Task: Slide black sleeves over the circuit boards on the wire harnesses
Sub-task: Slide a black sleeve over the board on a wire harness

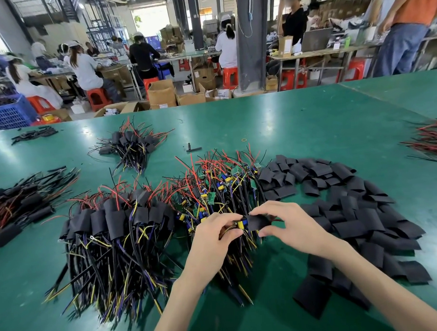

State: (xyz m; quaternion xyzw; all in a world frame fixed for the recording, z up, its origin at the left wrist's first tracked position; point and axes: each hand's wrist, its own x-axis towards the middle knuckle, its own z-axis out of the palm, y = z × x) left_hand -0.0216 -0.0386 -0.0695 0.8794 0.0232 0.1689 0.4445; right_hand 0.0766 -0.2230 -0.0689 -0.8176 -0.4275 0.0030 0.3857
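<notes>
Left hand (213,237): fingers pinch small circuit board with blue and yellow parts (240,224).
Right hand (287,227): fingers grip flat black tubular sleeve (258,222), mouth at board's right end.
Axis: both lie left-right, in line; sleeve likely goes leftward.
Around: unsleeved harness pile (220,190) beneath; loose sleeve heap (350,210) right; green worktop (310,127).

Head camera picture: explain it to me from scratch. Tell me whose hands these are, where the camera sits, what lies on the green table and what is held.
There is no machine: the camera sits on a person's head, looking down at their own bare hands. The left hand pinches a small circuit board on its wires; the right hand pinches a black sleeve partly over that board. On the green table lie loose sleeves at right, uncovered wire harnesses in the middle, and sleeved harnesses at left. Other workers sit behind.
</notes>
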